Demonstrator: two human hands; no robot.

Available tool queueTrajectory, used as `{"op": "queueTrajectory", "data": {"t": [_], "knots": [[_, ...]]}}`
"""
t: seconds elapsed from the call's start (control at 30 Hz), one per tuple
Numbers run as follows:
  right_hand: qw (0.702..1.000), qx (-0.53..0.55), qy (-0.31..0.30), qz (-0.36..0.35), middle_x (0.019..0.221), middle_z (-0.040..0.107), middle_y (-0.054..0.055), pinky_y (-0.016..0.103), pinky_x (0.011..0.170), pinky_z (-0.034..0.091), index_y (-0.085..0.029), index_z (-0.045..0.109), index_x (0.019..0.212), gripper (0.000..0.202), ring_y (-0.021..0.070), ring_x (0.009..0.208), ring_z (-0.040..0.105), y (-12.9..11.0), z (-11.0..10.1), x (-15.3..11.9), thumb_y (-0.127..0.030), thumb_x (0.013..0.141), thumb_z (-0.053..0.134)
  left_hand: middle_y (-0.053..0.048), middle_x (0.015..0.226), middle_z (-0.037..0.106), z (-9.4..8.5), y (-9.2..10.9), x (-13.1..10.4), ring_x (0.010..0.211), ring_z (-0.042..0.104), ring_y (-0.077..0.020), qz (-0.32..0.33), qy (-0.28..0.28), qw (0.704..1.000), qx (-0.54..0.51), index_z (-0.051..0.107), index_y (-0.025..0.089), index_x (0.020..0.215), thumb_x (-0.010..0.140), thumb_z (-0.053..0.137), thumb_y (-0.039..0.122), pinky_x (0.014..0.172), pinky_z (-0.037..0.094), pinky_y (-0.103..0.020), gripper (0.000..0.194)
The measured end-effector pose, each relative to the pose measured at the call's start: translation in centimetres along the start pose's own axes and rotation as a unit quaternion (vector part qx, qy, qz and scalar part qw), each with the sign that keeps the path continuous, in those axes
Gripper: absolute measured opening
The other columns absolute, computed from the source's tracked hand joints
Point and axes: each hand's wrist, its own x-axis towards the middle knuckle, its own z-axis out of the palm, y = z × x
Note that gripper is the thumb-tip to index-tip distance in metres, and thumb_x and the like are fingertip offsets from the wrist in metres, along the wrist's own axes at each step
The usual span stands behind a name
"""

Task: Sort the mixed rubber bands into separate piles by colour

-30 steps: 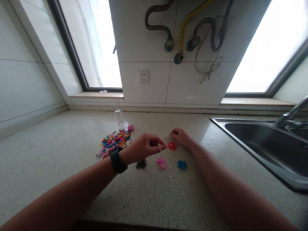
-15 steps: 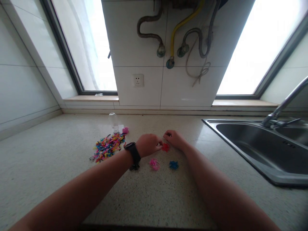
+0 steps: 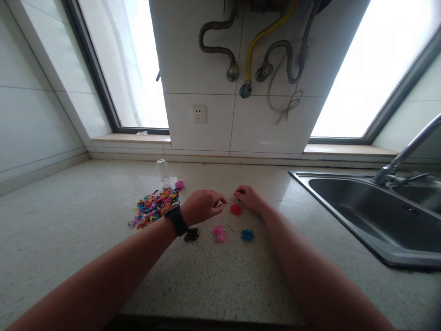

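Observation:
My left hand point(image 3: 204, 205), with a black watch point(image 3: 176, 219) on its wrist, hovers left of a small red pile point(image 3: 236, 209) of bands, thumb and forefinger apart, nothing seen between them. My right hand point(image 3: 248, 197) rests on the counter just behind and right of the red pile, its fingers curled together; whatever they hold is too small to make out. Nearer the front lie a black pile point(image 3: 191, 234), a pink pile point(image 3: 219, 233) and a blue pile point(image 3: 247, 235). A large heap of mixed coloured bands point(image 3: 154, 208) is left of my left hand.
Behind the mixed heap stand a clear bottle point(image 3: 162, 174) and a pink object point(image 3: 179, 184). A steel sink point(image 3: 365, 211) with a faucet point(image 3: 409, 149) fills the right side. The tiled wall point(image 3: 200, 138) with a socket point(image 3: 199, 114) bounds the speckled counter point(image 3: 206, 285) behind.
My left hand has moved left, away from the red pile, and its fingers have parted. The black pile shows more fully. My right hand has hardly moved.

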Motion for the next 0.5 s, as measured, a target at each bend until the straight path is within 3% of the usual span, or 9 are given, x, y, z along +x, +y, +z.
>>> {"op": "queueTrajectory", "data": {"t": [0.1, 0.23, 0.4, 0.5], "knots": [[1.0, 0.014, -0.005, 0.004, 0.076, 0.072, 0.005, 0.024, 0.06, 0.039, -0.017, 0.073, 0.086, 0.024, 0.015, 0.067, 0.06, 0.3, 0.0, 0.1, -0.033, 0.085, 0.056, 0.0, 0.073, 0.067, -2.5, -2.8, -2.0, 0.065, 0.057, -0.0123, -0.028, 0.046, 0.999, -0.01, 0.073, 0.024, 0.1, 0.091, 0.055, 0.039, 0.064, 0.038, -0.025, 0.025], [0.999, 0.037, -0.007, 0.003, 0.075, 0.071, 0.005, 0.025, 0.062, 0.041, -0.016, 0.072, 0.085, 0.025, 0.0151, 0.066, 0.06, 0.7, -0.1, 0.2, -0.032, 0.085, 0.054, -0.002, 0.067, 0.064, -4.3, -8.9, -5.1, 0.058, 0.053, -0.0123, -0.13, 0.135, 0.982, -0.013, 0.074, 0.017, 0.095, 0.091, 0.053, 0.036, 0.059, 0.036, -0.025, 0.028], [0.999, 0.043, -0.013, 0.0, 0.071, 0.07, 0.004, 0.025, 0.061, 0.041, -0.016, 0.071, 0.084, 0.026, 0.0155, 0.065, 0.06, 1.0, -0.1, 0.2, -0.035, 0.085, 0.054, 0.002, 0.057, 0.056, -4.1, -15.4, -8.7, 0.055, 0.051, -0.0125, -0.24, 0.216, 0.946, -0.037, 0.073, 0.016, 0.088, 0.091, 0.055, 0.036, 0.055, 0.037, -0.024, 0.028], [0.998, 0.052, -0.019, -0.002, 0.071, 0.069, 0.004, 0.026, 0.062, 0.042, -0.016, 0.071, 0.085, 0.025, 0.0158, 0.065, 0.06, 1.1, -0.2, 0.2, -0.035, 0.085, 0.054, -0.001, 0.075, 0.062, -3.6, -18.2, -10.2, 0.069, 0.059, -0.0146, -0.312, 0.279, 0.906, -0.061, 0.068, 0.012, 0.096, 0.096, 0.054, 0.038, 0.064, 0.048, -0.028, 0.03]]}}
